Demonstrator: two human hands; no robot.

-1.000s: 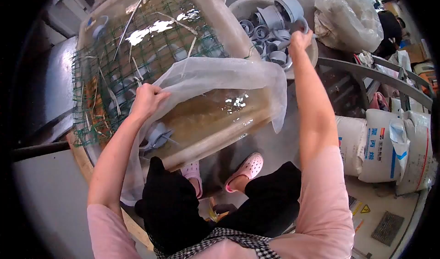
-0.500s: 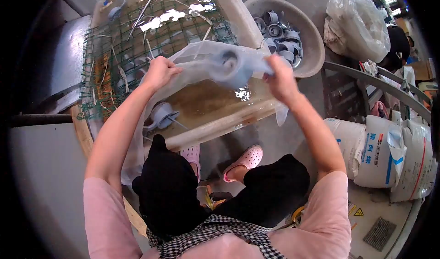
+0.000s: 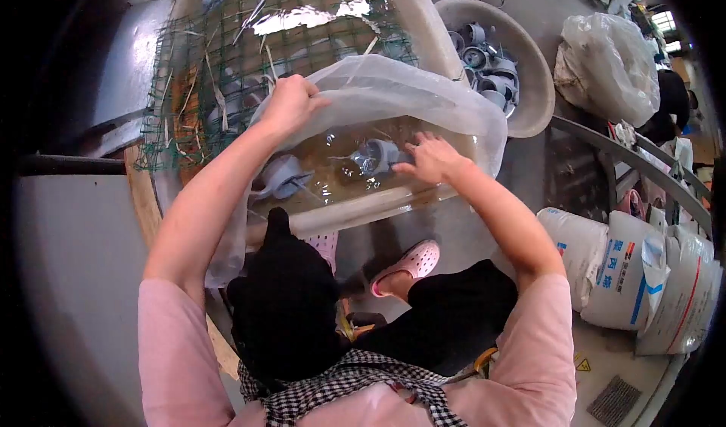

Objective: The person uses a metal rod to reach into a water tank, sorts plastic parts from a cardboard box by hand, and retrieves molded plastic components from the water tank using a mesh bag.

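Note:
My left hand (image 3: 296,103) is closed on the rim of a translucent plastic bag (image 3: 370,72), which spreads across the front of a water-filled tub (image 3: 348,211). Below the bag's upper edge, a grey ring-shaped plastic part (image 3: 378,156) sits in rippling, splashing water. Just to its right is my right hand (image 3: 431,157), fingers spread, its thumb close to the part's narrow end; whether they touch I cannot tell. Another grey plastic part (image 3: 283,176) with thin prongs lies at the left, near the tub's front wall. Whether these parts are inside the bag is unclear.
Green netting (image 3: 227,72) covers the tub's far side, with grey parts beneath it. A round basin (image 3: 529,72) of grey parts stands at the right. Beyond it are a large clear bag (image 3: 609,64), a curved metal rail (image 3: 628,166) and filled white sacks (image 3: 628,268).
My right hand has lowered and let go of the grey part, which is now in the water. The left hand still grips the bag, and the view has shifted slightly.

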